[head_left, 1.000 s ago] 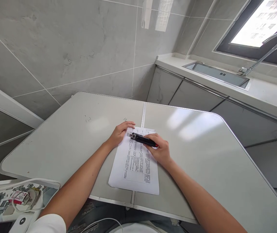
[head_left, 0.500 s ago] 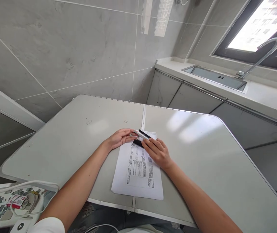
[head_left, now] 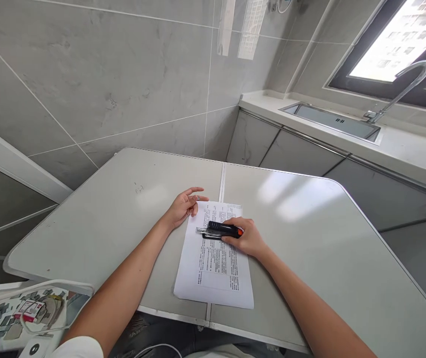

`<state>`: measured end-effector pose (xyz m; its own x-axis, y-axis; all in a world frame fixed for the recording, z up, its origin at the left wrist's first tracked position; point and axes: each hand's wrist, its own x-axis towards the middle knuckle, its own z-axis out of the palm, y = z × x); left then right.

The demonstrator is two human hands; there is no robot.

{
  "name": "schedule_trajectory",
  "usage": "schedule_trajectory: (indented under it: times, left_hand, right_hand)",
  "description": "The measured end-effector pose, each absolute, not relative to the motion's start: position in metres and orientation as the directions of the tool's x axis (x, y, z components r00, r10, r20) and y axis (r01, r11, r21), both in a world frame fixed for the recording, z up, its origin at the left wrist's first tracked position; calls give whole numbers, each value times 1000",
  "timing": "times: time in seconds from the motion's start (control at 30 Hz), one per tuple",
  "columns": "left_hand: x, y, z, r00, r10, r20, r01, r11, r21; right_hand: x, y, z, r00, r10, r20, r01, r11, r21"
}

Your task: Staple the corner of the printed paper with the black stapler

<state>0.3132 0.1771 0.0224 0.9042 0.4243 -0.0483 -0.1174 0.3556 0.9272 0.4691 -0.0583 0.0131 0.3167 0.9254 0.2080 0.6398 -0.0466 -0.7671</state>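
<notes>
A black stapler (head_left: 213, 229) with an orange-red patch near its back end lies over a sheet of printed paper (head_left: 228, 293). Its silver metal tray sticks out toward the left, past the black body. My right hand (head_left: 246, 236) is wrapped round the stapler's right end, thumb on the near side and fingers on the far side. My left hand (head_left: 185, 206) rests at the paper's upper left edge, apart from the stapler. Two of its fingers stretch out to the right while the others curl, and I see nothing held in it.
The pale folding table (head_left: 86, 223) has a seam down its middle. At lower left stands a white container (head_left: 67, 318) of small grey pieces, with a white cable over it. A counter with a sink (head_left: 332, 119) and tap (head_left: 403, 89) runs along the right.
My right hand has brought the stapler down toward me and turned it sideways over the paper. My left hand has let go of its metal part and moved slightly away.
</notes>
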Motion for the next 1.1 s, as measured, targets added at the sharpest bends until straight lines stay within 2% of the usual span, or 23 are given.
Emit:
schedule_trajectory:
  times: [0.07,0.13,0.23,0.33,0.47,0.7,0.9,0.97,1.03,1.1]
  left_hand:
    - [312,174,27,927,374,-15,-112,317,942]
    - [311,171,29,940,340,6,-107,280,954]
    - [312,169,31,953,301,24,-97,231,968]
    - [311,168,31,965,259,46,-98,191,977]
    - [309,166,28,975,210,69,-104,158,982]
    - [310,165,25,977,202,72,-99,129,987]
    - [308,160,30,980,181,79,-97,93,991]
    - [310,161,27,960,261,105,-127,71,989]
    - [313,165,23,872,466,147,-167,1,986]
    - [314,171,18,687,696,208,-129,-165,978]
  right_hand:
    - [471,-57,15,237,944,231,650,22,-760]
    - [471,-55,22,195,928,318,649,121,-751]
    - [464,-47,38,260,835,485,702,182,-689]
    - [454,-28,52,251,785,567,780,183,-599]
    - [446,2,56,142,814,563,812,229,-537]
    - [448,13,48,62,802,595,832,287,-474]
    - [443,11,56,106,777,620,780,322,-537]
    - [442,11,63,136,763,632,773,318,-549]
    - [447,10,70,185,743,643,784,283,-552]
    - [463,8,71,248,725,643,815,203,-543]
